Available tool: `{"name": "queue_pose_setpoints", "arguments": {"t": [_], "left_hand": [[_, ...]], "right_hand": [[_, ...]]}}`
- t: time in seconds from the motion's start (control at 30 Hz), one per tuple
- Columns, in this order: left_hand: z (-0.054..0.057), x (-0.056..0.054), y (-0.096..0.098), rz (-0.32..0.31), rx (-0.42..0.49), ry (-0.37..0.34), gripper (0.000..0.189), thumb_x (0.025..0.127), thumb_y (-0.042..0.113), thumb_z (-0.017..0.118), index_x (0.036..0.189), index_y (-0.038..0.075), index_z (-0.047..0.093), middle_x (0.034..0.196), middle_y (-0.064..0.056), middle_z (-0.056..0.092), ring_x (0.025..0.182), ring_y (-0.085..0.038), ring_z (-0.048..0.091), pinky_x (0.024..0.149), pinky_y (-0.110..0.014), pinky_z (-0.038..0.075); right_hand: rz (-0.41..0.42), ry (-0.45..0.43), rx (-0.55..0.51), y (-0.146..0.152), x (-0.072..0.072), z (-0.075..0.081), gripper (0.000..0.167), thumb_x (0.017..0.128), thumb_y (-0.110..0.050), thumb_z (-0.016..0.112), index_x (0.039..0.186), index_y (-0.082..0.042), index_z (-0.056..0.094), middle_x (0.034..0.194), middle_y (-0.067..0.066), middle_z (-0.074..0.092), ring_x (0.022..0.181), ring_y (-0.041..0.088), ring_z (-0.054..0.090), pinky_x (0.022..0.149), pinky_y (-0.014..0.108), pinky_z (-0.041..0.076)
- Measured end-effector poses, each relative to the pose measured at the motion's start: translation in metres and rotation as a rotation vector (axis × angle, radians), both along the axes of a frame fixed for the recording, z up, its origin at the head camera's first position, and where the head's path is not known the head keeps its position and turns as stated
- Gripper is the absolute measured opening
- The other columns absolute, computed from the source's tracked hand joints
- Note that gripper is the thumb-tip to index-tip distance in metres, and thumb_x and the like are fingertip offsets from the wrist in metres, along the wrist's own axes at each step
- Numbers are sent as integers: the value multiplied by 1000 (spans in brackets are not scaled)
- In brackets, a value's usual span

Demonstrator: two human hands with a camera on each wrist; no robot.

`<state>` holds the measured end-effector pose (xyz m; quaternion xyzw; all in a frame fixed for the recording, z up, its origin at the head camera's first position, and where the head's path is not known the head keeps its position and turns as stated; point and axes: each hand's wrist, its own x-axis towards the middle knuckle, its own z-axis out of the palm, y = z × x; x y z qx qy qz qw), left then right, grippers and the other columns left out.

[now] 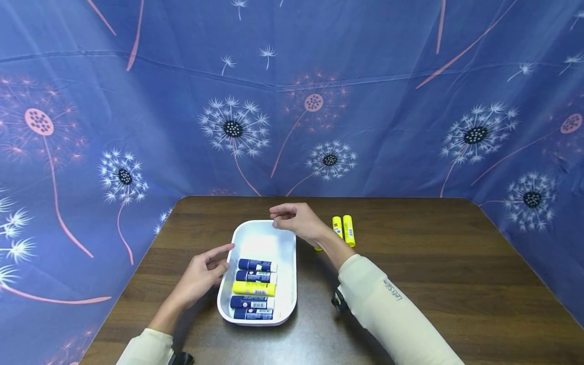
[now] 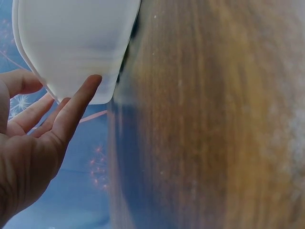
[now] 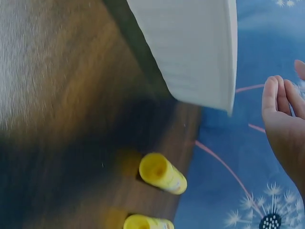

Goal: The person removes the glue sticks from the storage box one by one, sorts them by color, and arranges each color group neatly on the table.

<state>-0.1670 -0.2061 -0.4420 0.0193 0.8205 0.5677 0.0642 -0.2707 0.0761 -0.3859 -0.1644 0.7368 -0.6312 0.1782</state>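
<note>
A white tray (image 1: pixel 262 242) lies lengthwise on the table, with a row of glue sticks in its near half. Among them are several navy glue sticks (image 1: pixel 252 302) and one yellow glue stick (image 1: pixel 254 288). My left hand (image 1: pixel 196 280) is at the tray's left side, its fingers spread and relaxed against the wall; the left wrist view shows a fingertip (image 2: pixel 95 81) by the tray's outer side. Above the tray's far right corner hovers my right hand (image 1: pixel 301 221), fingers extended together and nothing visible in them.
To the right of the tray, yellow glue sticks (image 1: pixel 349 230) lie on the wooden table (image 1: pixel 433 253); my right forearm partly covers one. Behind the table's far edge hangs a blue cloth (image 1: pixel 388 101) with dandelion prints.
</note>
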Motion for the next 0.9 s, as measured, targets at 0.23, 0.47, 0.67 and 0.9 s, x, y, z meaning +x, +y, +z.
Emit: {"name": "queue_pose_setpoints", "arguments": {"t": [0.23, 0.47, 0.67, 0.9], "left_hand": [[0, 0, 0, -9, 32, -2, 48, 101, 6, 60, 148, 8, 55, 146, -28, 57, 121, -33, 68, 80, -34, 66], [0, 0, -1, -21, 42, 6, 48, 101, 5, 59, 149, 7, 54, 144, -30, 58, 122, -35, 67, 81, -35, 66], [0, -1, -2, -30, 79, 0, 49, 100, 3, 58, 149, 5, 53, 143, -32, 57, 123, -36, 66, 82, -35, 65], [-1, -1, -2, -35, 89, -8, 49, 101, 4, 58, 150, 6, 52, 143, -32, 57, 124, -35, 66, 84, -36, 65]], "right_hand": [[69, 21, 38, -21, 6, -15, 44, 93, 2, 70, 135, 8, 62, 132, 29, 65, 99, 11, 67, 92, 26, 61], [89, 33, 108, -38, 11, -26, 40, 90, 3, 73, 129, 7, 67, 122, 28, 70, 95, 11, 67, 87, 23, 59], [151, 41, 185, -50, 14, -32, 38, 87, 2, 75, 125, 6, 70, 117, 22, 74, 91, 10, 67, 84, 22, 59], [199, 35, 225, -55, 15, -38, 37, 85, 4, 75, 122, 7, 71, 112, 20, 75, 88, 10, 66, 85, 23, 60]]}}
